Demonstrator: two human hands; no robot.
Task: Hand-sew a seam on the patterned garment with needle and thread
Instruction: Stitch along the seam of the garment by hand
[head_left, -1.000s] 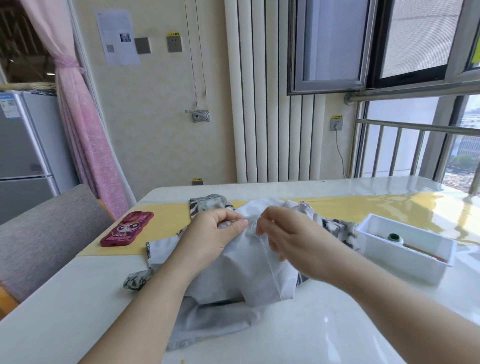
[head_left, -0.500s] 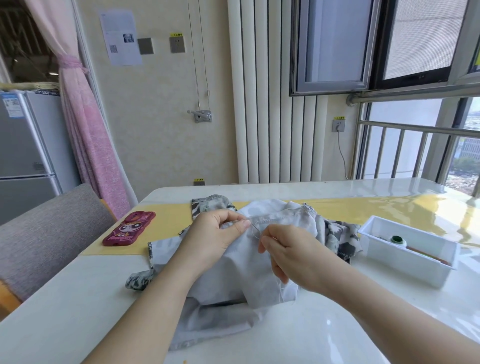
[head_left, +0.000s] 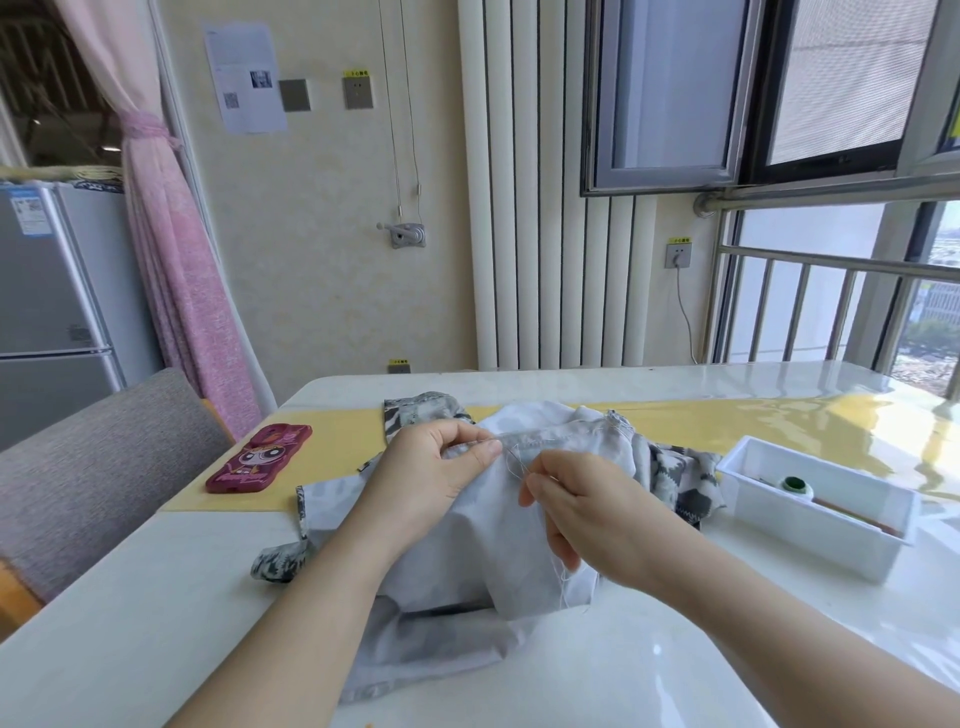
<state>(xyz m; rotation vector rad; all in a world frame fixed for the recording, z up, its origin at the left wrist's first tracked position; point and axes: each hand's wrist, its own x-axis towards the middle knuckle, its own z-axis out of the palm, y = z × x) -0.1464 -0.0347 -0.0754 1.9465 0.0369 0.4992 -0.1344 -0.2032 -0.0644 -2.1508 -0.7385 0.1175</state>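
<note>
Right now the left hand (head_left: 434, 470) is pinching the patterned garment (head_left: 483, 551) at its seam. Just beside it, the right hand (head_left: 589, 514) is clamping its fingers on the thread (head_left: 514, 460). The garment is lying on the desk (head_left: 156, 597) between a pink phone (head_left: 260, 457) and a white tray (head_left: 779, 527), with a radiator (head_left: 530, 208) standing behind.

Your 1 head-worn wide-angle camera looks forward and down, close over your left hand (head_left: 436, 473) and right hand (head_left: 597, 519) at the bench (head_left: 156, 597).

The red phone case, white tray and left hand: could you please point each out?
red phone case (head_left: 258, 459): head view, on its cartoon face.
white tray (head_left: 802, 531): head view, on its near wall.
left hand (head_left: 431, 467): head view, on its back.
</note>
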